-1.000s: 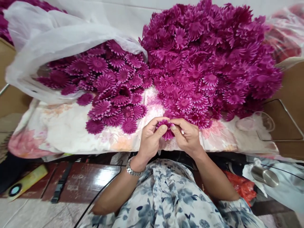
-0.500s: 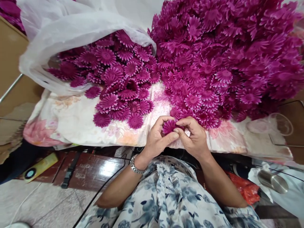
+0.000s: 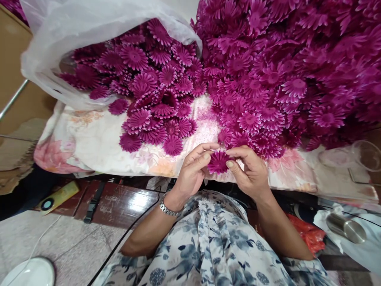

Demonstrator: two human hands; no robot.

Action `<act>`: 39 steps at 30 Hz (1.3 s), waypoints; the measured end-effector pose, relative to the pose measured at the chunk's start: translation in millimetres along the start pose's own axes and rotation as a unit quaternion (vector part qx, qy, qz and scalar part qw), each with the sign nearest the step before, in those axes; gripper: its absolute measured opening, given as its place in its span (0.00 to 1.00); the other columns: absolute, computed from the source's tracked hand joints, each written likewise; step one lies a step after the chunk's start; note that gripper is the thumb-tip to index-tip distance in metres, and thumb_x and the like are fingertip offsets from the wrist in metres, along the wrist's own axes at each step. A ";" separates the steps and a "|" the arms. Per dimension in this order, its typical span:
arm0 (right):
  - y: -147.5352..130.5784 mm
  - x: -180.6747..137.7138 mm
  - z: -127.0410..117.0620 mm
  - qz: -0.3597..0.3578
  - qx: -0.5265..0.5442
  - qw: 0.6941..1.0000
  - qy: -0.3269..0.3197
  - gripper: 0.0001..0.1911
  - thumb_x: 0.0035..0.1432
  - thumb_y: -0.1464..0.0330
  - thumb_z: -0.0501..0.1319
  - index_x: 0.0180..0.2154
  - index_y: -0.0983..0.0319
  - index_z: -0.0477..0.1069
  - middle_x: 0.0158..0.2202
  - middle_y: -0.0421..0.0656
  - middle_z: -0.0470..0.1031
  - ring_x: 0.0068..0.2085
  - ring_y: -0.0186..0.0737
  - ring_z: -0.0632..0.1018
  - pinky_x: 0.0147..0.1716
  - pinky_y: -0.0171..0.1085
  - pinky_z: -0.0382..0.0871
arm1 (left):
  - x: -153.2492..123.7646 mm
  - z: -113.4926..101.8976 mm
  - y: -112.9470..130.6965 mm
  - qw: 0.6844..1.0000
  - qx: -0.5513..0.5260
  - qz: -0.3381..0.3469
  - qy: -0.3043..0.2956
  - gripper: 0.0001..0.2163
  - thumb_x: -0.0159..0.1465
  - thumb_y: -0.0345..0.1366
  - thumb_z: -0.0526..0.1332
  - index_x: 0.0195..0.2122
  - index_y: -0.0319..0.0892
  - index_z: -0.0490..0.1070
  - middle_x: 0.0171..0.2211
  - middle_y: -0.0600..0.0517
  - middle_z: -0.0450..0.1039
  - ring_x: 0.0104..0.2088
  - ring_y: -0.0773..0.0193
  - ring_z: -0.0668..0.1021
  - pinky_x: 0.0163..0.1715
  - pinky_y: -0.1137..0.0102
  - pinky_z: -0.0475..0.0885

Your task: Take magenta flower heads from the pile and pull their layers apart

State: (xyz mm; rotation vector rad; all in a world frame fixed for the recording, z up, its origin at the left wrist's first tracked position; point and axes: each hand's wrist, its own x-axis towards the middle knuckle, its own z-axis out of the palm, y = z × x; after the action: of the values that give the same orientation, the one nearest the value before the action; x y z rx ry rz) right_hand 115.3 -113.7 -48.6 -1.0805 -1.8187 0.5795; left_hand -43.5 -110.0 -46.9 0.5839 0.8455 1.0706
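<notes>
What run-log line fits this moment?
left hand: on left edge of magenta flower head | right hand: on its right edge | plastic bag: ahead-left | flower heap: ahead-right

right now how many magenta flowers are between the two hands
1 visible: the round, magenta, many-petalled flower between the left hand and right hand; any stacked underneath would be hidden.

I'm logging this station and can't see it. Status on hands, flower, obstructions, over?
Left hand and right hand holding opposite edges of one magenta flower. Flower spread, facing camera. Only the hands overlap its rim; flower heap lies beyond.
</notes>
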 end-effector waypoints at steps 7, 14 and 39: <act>-5.3 5.7 1.9 -0.054 -0.120 0.991 0.037 0.07 0.59 0.72 0.58 0.41 0.60 0.68 0.36 0.45 0.72 0.39 0.41 0.74 0.38 0.41 0.69 | -1.2 5.5 -7.2 0.997 -0.049 -0.050 -0.018 0.11 0.48 0.33 0.70 0.33 0.39 0.76 0.27 0.53 0.74 0.26 0.68 0.75 0.29 0.72 0.73; -14.9 5.4 7.8 -0.075 -0.143 0.987 0.013 0.08 0.60 0.71 0.59 0.42 0.59 0.67 0.33 0.43 0.73 0.34 0.38 0.74 0.33 0.39 0.70 | -2.5 8.7 -9.4 0.998 -0.043 -0.003 0.043 0.11 0.50 0.30 0.67 0.37 0.40 0.77 0.31 0.52 0.76 0.32 0.68 0.75 0.34 0.74 0.70; -7.8 13.1 7.4 -0.069 -0.137 0.988 -0.004 0.04 0.59 0.76 0.57 0.34 0.62 0.68 0.28 0.42 0.71 0.31 0.34 0.73 0.30 0.34 0.69 | -4.2 8.0 -12.2 0.992 -0.115 -0.050 0.014 0.09 0.48 0.36 0.70 0.26 0.35 0.76 0.23 0.52 0.73 0.25 0.71 0.73 0.28 0.76 0.69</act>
State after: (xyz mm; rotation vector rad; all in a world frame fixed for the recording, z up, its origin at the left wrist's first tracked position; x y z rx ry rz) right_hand 102.8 -105.9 -40.1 -1.1212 -2.0031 0.2561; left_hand -31.6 -118.7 -50.5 0.3304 0.7550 1.0698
